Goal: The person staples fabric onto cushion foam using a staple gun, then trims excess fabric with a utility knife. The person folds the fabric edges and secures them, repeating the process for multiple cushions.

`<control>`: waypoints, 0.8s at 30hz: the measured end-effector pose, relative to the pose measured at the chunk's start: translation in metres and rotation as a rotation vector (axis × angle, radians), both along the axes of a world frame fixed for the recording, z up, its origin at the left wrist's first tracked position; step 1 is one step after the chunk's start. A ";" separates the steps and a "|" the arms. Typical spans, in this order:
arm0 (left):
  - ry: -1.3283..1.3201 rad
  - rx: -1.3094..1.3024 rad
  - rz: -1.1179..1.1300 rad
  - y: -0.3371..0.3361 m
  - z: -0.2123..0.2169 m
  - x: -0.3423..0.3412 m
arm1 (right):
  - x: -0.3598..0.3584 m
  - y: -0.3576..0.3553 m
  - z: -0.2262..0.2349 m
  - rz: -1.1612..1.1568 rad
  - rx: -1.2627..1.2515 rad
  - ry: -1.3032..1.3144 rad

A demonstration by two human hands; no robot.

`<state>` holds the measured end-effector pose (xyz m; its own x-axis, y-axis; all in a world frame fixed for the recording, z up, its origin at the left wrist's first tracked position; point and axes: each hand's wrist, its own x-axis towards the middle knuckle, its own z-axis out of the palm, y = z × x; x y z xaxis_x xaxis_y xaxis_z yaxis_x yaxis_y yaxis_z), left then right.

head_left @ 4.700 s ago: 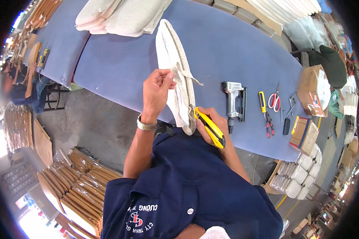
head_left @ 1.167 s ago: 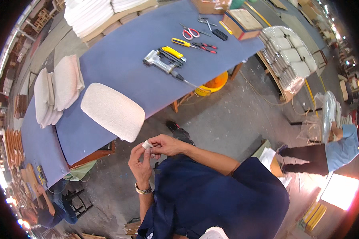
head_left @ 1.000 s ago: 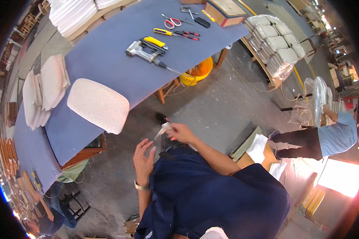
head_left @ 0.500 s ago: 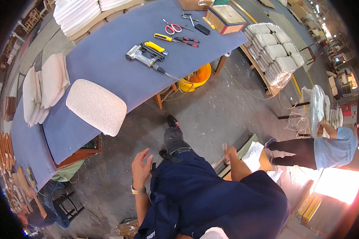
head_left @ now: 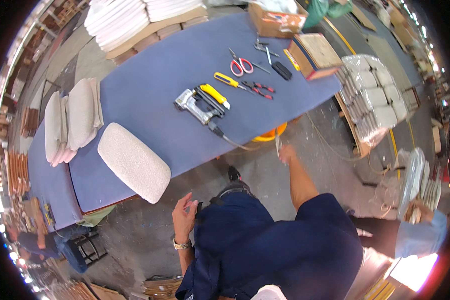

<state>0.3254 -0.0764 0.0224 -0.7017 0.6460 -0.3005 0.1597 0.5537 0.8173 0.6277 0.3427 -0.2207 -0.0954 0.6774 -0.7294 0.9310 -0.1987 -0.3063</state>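
At bench edge: I stand off the near side of the blue worktable [head_left: 150, 95], body turned, concrete floor under me
R hand: my right hand [head_left: 285, 152] stretched out fwd-right, just below the table's near edge, by the orange bucket [head_left: 271, 135] under it
R grip: a thin pale scrap [head_left: 277, 142] seems to hang off the fingertips, blurred; fingers look half closed, can't tell if it's pinched or let go
L hand: my left hand [head_left: 184, 220] low by my hip, palm open, fingers loosely spread, holds nothing; wristwatch [head_left: 182, 244] on that wrist
Cushion: white padded seat cushion [head_left: 133, 162] lies flat on the table's near-left corner, untouched
Axis: cushion's long axis runs upper-left to lower-right in view, lower end at the table edge
Key relation: cushion sits up & left of L hand, near; well apart from R hand, w/ my body between. L hand clearly the nearer one
Tools: staple gun [head_left: 192, 106] w/ hose, yellow knife [head_left: 215, 95], red scissors [head_left: 241, 64] mid-table, beyond R hand's reach line
Others: stack of cushions [head_left: 70, 122] at far left of table; another person's sleeve at lower right
Vs 0.5 s ago: R hand was low by my right side, now out toward the bucket; L hand about same spot; cushion & tools unmoved on table
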 end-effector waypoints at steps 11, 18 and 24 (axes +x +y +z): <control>0.046 -0.097 -0.141 0.076 -0.001 -0.045 | 0.039 0.121 -0.145 0.985 0.624 -0.138; 0.427 -0.032 0.304 0.035 -0.032 -0.119 | -0.026 0.038 -0.056 -0.120 0.482 0.416; 0.450 -0.239 0.849 -0.008 -0.078 -0.265 | 0.008 -0.109 -0.032 -0.491 0.365 0.030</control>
